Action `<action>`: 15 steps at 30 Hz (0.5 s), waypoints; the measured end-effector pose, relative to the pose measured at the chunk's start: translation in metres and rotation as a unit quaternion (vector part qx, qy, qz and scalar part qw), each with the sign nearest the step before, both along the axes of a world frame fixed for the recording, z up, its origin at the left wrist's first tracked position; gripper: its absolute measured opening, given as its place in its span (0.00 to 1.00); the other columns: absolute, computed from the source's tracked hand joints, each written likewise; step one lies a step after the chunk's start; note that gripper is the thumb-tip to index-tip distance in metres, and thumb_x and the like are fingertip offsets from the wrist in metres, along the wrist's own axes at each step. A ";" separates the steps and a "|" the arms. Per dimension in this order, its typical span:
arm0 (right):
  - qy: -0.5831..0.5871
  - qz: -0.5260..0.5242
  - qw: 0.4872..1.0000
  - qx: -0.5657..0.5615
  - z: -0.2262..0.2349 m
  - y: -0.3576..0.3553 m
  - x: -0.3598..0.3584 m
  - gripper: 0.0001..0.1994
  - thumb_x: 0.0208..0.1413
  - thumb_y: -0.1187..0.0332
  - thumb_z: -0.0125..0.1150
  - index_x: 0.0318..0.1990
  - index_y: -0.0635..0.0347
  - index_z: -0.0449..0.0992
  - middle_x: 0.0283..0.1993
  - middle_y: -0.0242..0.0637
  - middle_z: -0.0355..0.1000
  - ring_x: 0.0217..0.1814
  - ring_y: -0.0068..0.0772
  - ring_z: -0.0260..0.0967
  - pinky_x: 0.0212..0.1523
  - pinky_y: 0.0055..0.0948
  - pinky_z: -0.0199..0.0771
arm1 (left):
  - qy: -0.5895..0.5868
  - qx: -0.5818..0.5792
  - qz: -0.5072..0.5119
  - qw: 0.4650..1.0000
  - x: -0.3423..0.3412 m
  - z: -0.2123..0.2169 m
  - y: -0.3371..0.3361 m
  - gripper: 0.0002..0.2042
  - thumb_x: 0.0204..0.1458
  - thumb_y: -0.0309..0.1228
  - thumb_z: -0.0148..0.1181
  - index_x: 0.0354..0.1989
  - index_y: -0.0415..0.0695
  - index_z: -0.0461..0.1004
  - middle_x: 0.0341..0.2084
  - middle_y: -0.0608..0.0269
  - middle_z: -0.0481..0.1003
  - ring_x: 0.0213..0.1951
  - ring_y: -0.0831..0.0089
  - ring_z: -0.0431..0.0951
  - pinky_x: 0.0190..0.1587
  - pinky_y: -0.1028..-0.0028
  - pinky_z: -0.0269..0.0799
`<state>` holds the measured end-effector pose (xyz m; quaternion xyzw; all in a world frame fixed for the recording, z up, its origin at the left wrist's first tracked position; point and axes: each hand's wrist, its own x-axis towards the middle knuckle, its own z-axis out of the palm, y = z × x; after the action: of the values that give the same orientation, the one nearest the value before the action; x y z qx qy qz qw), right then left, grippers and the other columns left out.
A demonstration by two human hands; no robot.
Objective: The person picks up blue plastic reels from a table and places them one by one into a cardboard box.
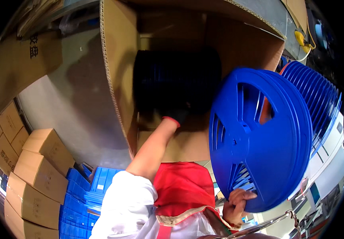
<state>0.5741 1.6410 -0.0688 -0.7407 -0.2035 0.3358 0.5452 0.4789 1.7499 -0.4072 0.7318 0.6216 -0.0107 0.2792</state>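
My left hand [178, 115], in a dark glove with a red cuff, reaches into a tall open carton [116, 75]. It is at the lower side of a row of dark reels [176, 79] lying inside; its fingers are lost in the shadow. At the right, my right hand [237, 204] is closed on the lower rim of a stack of large blue plastic reels [235, 141], fingers hooked at a cut-out. The stack is tilted, with its round spoked face toward me, and stands outside the carton at its right side.
More blue reels [313, 99] stand in a row behind the held stack. Closed brown cartons [40, 171] are piled at the lower left, beside blue plastic bins [74, 199]. A grey surface [68, 107] lies left of the open carton. A yellow object [300, 40] hangs at the upper right.
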 end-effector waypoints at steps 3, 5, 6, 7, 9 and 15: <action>-0.065 -0.004 0.996 0.053 -0.004 0.003 0.002 0.08 0.54 0.68 0.50 0.36 0.61 0.60 0.16 0.28 0.51 0.13 0.20 0.48 0.15 0.20 0.52 | -0.065 0.006 -0.061 0.996 0.066 -0.012 0.014 0.37 0.38 0.38 0.58 0.58 0.37 0.51 0.55 0.45 0.57 0.56 0.52 0.58 0.58 0.64 0.55; -0.091 -0.002 0.993 0.077 -0.009 0.006 -0.001 0.10 0.55 0.67 0.51 0.36 0.62 0.59 0.16 0.29 0.53 0.13 0.20 0.49 0.15 0.20 0.53 | -0.079 0.005 -0.097 0.992 0.101 -0.027 0.022 0.35 0.39 0.38 0.57 0.57 0.37 0.53 0.55 0.45 0.58 0.56 0.51 0.58 0.58 0.63 0.55; -0.097 0.021 0.993 0.058 -0.006 0.005 0.002 0.11 0.55 0.65 0.50 0.37 0.61 0.58 0.17 0.30 0.53 0.13 0.20 0.49 0.15 0.19 0.52 | -0.084 -0.002 -0.107 0.991 0.115 -0.035 0.022 0.35 0.39 0.38 0.57 0.57 0.37 0.54 0.54 0.45 0.59 0.56 0.51 0.59 0.57 0.63 0.56; -0.105 0.019 0.992 0.061 -0.009 0.005 0.004 0.11 0.55 0.65 0.50 0.37 0.61 0.58 0.17 0.30 0.53 0.14 0.20 0.49 0.16 0.19 0.52 | -0.083 -0.008 -0.125 0.989 0.124 -0.041 0.019 0.34 0.40 0.38 0.56 0.57 0.37 0.54 0.54 0.45 0.59 0.55 0.51 0.59 0.57 0.63 0.56; -0.118 0.013 0.991 0.065 -0.014 0.006 0.003 0.11 0.55 0.64 0.50 0.37 0.61 0.58 0.16 0.30 0.53 0.14 0.20 0.49 0.16 0.19 0.52 | -0.080 -0.015 -0.164 0.983 0.121 -0.043 -0.002 0.33 0.40 0.38 0.56 0.56 0.37 0.56 0.53 0.45 0.60 0.55 0.51 0.60 0.57 0.62 0.56; -0.069 -0.027 0.995 0.068 -0.022 0.004 0.004 0.10 0.54 0.68 0.49 0.38 0.63 0.59 0.16 0.31 0.55 0.14 0.21 0.51 0.15 0.20 0.54 | -0.095 -0.043 -0.264 0.959 0.054 -0.008 -0.072 0.29 0.43 0.38 0.54 0.53 0.36 0.61 0.51 0.44 0.63 0.53 0.50 0.63 0.56 0.61 0.58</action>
<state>0.5785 1.6451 -0.0913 -0.7287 -0.2424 0.2548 0.5877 0.5326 1.6781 -0.4156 0.8546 0.3761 -0.0415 0.3556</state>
